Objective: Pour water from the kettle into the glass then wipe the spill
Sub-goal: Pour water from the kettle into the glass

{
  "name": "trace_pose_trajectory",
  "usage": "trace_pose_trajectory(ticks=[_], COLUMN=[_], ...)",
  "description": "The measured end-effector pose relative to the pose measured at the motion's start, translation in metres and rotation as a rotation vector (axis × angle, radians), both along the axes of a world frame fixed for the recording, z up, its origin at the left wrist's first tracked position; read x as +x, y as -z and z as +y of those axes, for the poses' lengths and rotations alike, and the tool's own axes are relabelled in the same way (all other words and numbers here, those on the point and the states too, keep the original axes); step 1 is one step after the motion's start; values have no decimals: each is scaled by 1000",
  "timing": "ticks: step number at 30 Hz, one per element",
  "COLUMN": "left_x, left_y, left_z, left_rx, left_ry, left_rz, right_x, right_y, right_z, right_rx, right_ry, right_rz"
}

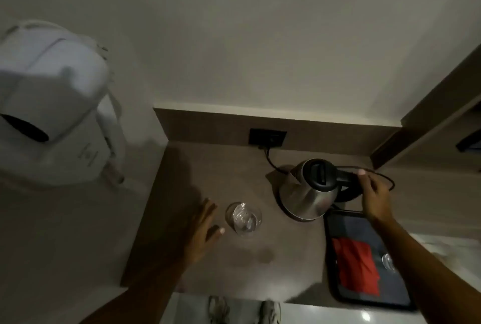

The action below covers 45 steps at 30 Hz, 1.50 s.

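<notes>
A steel kettle with a black lid and handle stands on its base at the right of the brown counter. My right hand is at the kettle's black handle, fingers curled partly around it. A clear glass stands left of the kettle. My left hand hovers just left of the glass, fingers spread, not touching it. A red cloth lies on a dark tray at the right front. Two faint dark spots mark the counter in front of the glass.
A black cord runs from the wall socket to the kettle base. A small clear object sits on the tray. A white wall-mounted appliance juts out at the left. My shoes show below the counter edge.
</notes>
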<state>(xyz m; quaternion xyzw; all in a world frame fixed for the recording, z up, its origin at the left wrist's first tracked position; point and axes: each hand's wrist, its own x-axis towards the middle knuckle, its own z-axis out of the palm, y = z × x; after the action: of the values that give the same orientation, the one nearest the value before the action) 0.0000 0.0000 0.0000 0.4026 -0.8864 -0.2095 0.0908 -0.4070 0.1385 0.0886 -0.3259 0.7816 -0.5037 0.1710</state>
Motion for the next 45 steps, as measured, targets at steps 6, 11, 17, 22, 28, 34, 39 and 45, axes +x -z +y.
trace_pose_trajectory(ticks=[6, 11, 17, 22, 28, 34, 39, 45], left_x=[1, -6, -36, -49, -46, -43, -43, -43], left_y=[32, 39, 38, 45, 54, 68, 64, 59], left_z=[-3, -5, -6, -7, -7, -11, -10, -10], left_rx=[37, 101, 257, 286, 263, 182, 139, 126], left_ry=[52, 142, 129, 62, 52, 87, 75, 96], left_rz=[-217, -229, -41, 108, 130, 90, 73, 64], right_x=[3, 7, 4, -4, 2, 20, 47, 79], right_y=[11, 7, 14, 20, 17, -12, -38, -59], right_z=[-17, -30, -32, -31, -33, -45, -50, -62], right_rx=[29, -30, -73, -36, -49, -9, 69, 126], right_ry=[83, 180, 186, 162, 160, -29, -240, -401], right_rz=[-207, -323, -314, -282, -256, -12, 243, 639])
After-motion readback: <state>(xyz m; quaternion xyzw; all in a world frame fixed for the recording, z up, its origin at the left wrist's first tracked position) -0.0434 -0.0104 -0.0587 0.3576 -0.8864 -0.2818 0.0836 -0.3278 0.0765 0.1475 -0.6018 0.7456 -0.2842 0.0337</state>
